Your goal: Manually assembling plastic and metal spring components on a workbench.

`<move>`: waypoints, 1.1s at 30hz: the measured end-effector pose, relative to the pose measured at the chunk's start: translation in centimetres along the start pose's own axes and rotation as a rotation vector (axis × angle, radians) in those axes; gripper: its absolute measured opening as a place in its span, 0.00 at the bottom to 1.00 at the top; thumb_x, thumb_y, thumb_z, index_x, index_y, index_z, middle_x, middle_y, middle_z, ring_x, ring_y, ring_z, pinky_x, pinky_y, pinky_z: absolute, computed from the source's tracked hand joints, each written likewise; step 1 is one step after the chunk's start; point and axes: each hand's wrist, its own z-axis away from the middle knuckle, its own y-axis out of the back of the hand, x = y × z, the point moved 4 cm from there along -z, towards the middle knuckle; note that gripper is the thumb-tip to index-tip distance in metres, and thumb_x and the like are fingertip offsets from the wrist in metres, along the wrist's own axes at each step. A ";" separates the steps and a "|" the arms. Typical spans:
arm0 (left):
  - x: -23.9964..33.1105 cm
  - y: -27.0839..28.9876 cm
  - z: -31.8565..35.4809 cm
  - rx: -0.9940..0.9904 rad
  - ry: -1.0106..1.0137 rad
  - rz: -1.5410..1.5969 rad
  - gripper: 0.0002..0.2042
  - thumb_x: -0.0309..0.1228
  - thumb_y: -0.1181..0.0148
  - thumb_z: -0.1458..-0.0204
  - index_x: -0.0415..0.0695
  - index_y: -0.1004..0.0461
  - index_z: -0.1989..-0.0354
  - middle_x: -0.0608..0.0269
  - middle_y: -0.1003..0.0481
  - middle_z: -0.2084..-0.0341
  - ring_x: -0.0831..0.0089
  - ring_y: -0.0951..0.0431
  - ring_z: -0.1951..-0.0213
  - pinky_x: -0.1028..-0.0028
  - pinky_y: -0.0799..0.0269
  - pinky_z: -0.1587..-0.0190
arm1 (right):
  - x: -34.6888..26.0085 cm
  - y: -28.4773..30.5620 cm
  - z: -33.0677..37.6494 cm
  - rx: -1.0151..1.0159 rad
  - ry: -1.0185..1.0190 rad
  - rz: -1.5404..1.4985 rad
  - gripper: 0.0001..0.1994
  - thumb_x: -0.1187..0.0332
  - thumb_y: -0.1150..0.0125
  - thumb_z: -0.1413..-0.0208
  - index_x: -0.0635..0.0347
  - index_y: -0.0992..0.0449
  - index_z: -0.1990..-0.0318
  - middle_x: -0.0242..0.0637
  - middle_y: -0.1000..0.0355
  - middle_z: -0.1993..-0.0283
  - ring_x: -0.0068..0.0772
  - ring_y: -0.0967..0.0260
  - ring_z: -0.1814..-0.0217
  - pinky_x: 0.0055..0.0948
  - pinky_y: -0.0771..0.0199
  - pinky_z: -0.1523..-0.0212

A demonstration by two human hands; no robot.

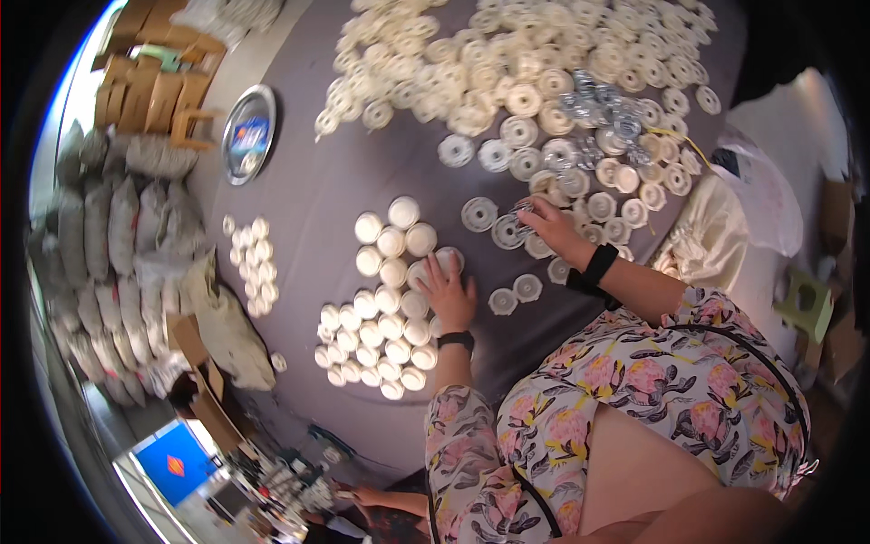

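Touching disc [413, 275], L hand [449, 295], tray [237, 172] w/ blue obj [250, 134]

1. Before you spreads a grey-covered table [313, 204].
2. At your 9 o'clock, grey sacks [97, 238] stand stacked.
3. Your 10 o'clock has brown boxes [163, 100] and bright light [62, 91].
4. Your 11 shows pale floor [265, 53].
5. Your 8 holds a blue panel [161, 476].
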 end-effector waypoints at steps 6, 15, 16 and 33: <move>-3.0 0.9 14.5 0.123 0.520 0.184 0.40 0.52 0.38 0.60 0.48 0.46 0.38 0.36 0.57 0.39 0.42 0.61 0.36 0.38 0.73 0.42 | -0.3 -10.6 -4.5 -0.119 0.367 0.305 0.16 0.63 0.45 0.47 0.63 0.34 0.55 0.42 0.32 0.55 0.36 0.35 0.52 0.29 0.37 0.51; -6.9 2.0 21.4 0.006 0.814 0.243 0.46 0.59 0.37 0.67 0.55 0.46 0.37 0.36 0.59 0.38 0.38 0.65 0.37 0.34 0.74 0.44 | 1.8 -23.7 -9.2 -0.078 0.562 0.569 0.15 0.58 0.49 0.46 0.56 0.35 0.55 0.42 0.43 0.38 0.44 0.50 0.35 0.50 0.67 0.36; -7.6 2.1 21.4 -0.009 0.782 0.221 0.46 0.59 0.37 0.69 0.56 0.45 0.38 0.38 0.58 0.38 0.37 0.63 0.37 0.33 0.72 0.44 | 2.5 -24.5 -8.4 -0.093 0.540 0.563 0.15 0.59 0.49 0.46 0.55 0.36 0.54 0.42 0.43 0.38 0.44 0.50 0.35 0.47 0.66 0.35; -23.2 7.2 27.7 0.131 0.996 0.074 0.43 0.51 0.30 0.74 0.54 0.38 0.42 0.45 0.54 0.38 0.43 0.60 0.36 0.35 0.72 0.43 | 7.8 -45.8 2.9 -0.542 0.584 0.577 0.20 0.54 0.46 0.48 0.57 0.36 0.54 0.46 0.47 0.38 0.48 0.56 0.33 0.48 0.64 0.35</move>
